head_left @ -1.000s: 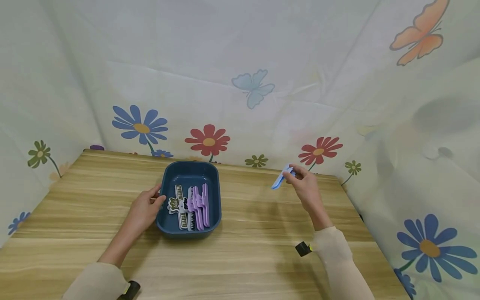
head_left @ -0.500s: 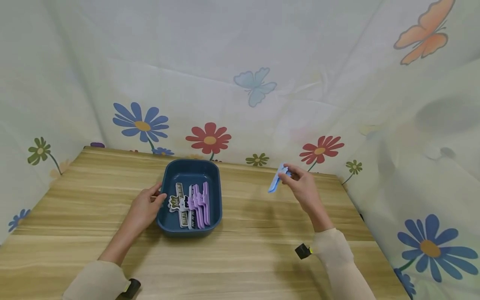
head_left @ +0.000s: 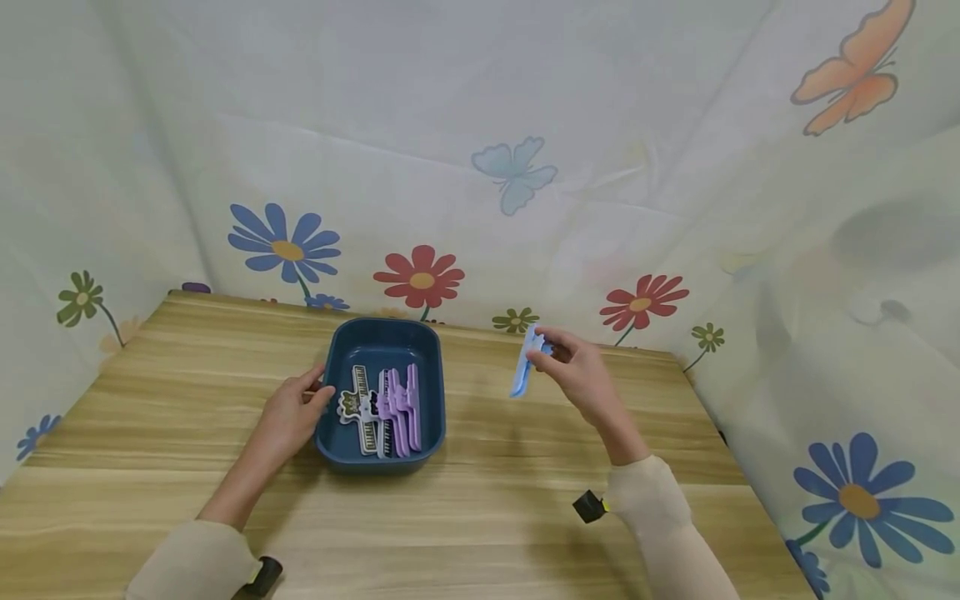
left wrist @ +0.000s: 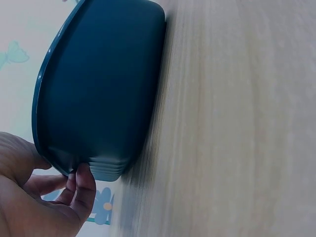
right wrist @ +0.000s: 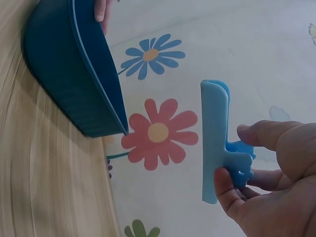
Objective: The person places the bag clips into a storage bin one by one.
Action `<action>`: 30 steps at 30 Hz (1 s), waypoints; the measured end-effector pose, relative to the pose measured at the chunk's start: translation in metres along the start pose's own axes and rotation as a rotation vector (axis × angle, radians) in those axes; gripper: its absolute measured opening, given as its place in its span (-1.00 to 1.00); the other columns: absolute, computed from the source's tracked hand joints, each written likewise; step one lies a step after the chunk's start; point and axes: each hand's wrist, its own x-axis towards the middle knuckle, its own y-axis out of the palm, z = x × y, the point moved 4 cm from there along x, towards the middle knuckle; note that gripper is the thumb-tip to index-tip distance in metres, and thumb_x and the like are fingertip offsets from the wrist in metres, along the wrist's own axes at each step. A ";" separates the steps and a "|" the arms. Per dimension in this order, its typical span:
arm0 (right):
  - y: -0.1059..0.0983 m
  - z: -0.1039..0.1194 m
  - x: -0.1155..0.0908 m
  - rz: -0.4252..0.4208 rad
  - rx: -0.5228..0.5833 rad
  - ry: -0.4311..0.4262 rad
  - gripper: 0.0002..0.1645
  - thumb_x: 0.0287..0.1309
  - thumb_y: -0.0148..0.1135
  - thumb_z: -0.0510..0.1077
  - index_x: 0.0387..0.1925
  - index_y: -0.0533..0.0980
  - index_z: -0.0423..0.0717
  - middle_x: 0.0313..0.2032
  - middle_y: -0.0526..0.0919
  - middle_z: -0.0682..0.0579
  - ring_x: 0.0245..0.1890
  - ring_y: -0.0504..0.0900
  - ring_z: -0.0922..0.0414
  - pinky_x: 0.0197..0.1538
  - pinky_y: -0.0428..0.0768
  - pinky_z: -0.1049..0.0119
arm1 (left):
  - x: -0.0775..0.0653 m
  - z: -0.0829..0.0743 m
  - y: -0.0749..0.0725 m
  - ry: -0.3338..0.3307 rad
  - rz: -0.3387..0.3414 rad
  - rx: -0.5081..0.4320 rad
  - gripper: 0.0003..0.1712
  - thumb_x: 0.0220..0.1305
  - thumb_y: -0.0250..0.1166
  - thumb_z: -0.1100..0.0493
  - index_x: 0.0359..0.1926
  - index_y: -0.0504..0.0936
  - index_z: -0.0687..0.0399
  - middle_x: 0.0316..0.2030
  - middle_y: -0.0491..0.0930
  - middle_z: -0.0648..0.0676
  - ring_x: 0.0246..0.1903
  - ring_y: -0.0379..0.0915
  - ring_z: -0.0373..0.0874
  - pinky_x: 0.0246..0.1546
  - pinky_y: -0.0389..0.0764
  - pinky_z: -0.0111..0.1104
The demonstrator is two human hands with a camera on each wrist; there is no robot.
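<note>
My right hand [head_left: 577, 375] pinches a light blue clip [head_left: 526, 367] by its handles, held in the air right of a dark blue bin [head_left: 438, 400]. The clip's long straight jaw faces away from the palm in the right wrist view. At the bin's left side, my left hand [head_left: 295, 414] pinches the rim, thumb over the edge and fingers against the outer wall [left wrist: 98, 84]. Inside the bin, purple clips [head_left: 403, 412] lie beside clips with a piano-key pattern [head_left: 365, 417], all roughly parallel. Bear-shaped handles show on the patterned ones.
The bin stands on a wood-grain table [head_left: 480, 517]. A white cloth with printed flowers and butterflies [head_left: 420, 150] hangs behind the table and along its sides. A small purple thing [head_left: 197, 287] shows at the back left corner.
My right hand has moved left toward the bin with the blue clip, which has turned more upright in the head view. My left hand stays at the bin's rim.
</note>
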 end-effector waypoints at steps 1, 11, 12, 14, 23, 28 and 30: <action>0.002 0.001 0.000 0.005 0.001 -0.001 -0.37 0.37 0.35 -0.21 0.38 0.42 -0.34 0.15 0.58 -0.32 0.05 0.64 -0.05 0.06 0.68 0.23 | 0.000 0.000 0.000 -0.002 -0.001 -0.002 -0.37 0.59 0.07 0.21 0.50 0.18 0.50 0.09 0.42 0.51 0.20 0.44 0.46 0.11 0.57 0.13; 0.022 0.009 0.003 0.068 -0.024 -0.032 -0.36 0.39 0.34 -0.19 0.40 0.41 -0.31 0.13 0.58 -0.28 0.04 0.65 -0.03 0.02 0.69 0.30 | -0.001 -0.002 -0.001 -0.006 0.009 0.002 -0.35 0.61 0.06 0.19 0.51 0.16 0.49 0.11 0.41 0.52 0.21 0.43 0.47 0.12 0.56 0.13; 0.023 0.010 0.003 0.072 -0.027 -0.037 -0.36 0.39 0.34 -0.19 0.40 0.42 -0.31 0.12 0.59 -0.28 0.03 0.65 -0.02 0.01 0.69 0.32 | -0.001 -0.002 -0.001 -0.003 0.010 0.004 -0.35 0.60 0.07 0.19 0.50 0.16 0.50 0.10 0.41 0.52 0.21 0.43 0.47 0.11 0.56 0.13; 0.027 0.011 0.004 0.084 -0.030 -0.043 -0.37 0.39 0.34 -0.19 0.40 0.42 -0.31 0.10 0.60 -0.27 0.00 0.65 0.00 -0.01 0.68 0.33 | -0.001 -0.003 -0.001 -0.002 0.009 0.003 -0.35 0.60 0.07 0.19 0.50 0.16 0.50 0.10 0.41 0.52 0.20 0.43 0.47 0.11 0.56 0.13; 0.039 0.018 0.006 0.119 -0.050 -0.040 -0.37 0.38 0.34 -0.19 0.39 0.43 -0.30 0.08 0.61 -0.24 0.01 0.65 -0.02 0.02 0.67 0.26 | -0.001 -0.003 -0.001 0.013 0.005 0.009 -0.36 0.60 0.07 0.19 0.50 0.17 0.50 0.09 0.42 0.51 0.19 0.44 0.47 0.11 0.56 0.15; 0.044 0.020 0.007 0.129 -0.061 -0.043 -0.39 0.37 0.35 -0.19 0.37 0.46 -0.29 0.05 0.62 -0.21 -0.04 0.65 0.01 -0.01 0.66 0.28 | -0.001 -0.002 -0.001 0.014 0.003 0.007 -0.36 0.60 0.08 0.20 0.50 0.17 0.50 0.09 0.43 0.51 0.17 0.46 0.46 0.10 0.57 0.14; 0.046 0.021 0.007 0.136 -0.062 -0.045 -0.38 0.37 0.35 -0.19 0.37 0.46 -0.30 0.04 0.62 -0.21 -0.07 0.64 0.01 0.01 0.66 0.21 | -0.001 -0.001 -0.001 0.010 0.004 0.004 -0.36 0.60 0.08 0.20 0.50 0.17 0.49 0.09 0.43 0.51 0.17 0.46 0.45 0.09 0.58 0.14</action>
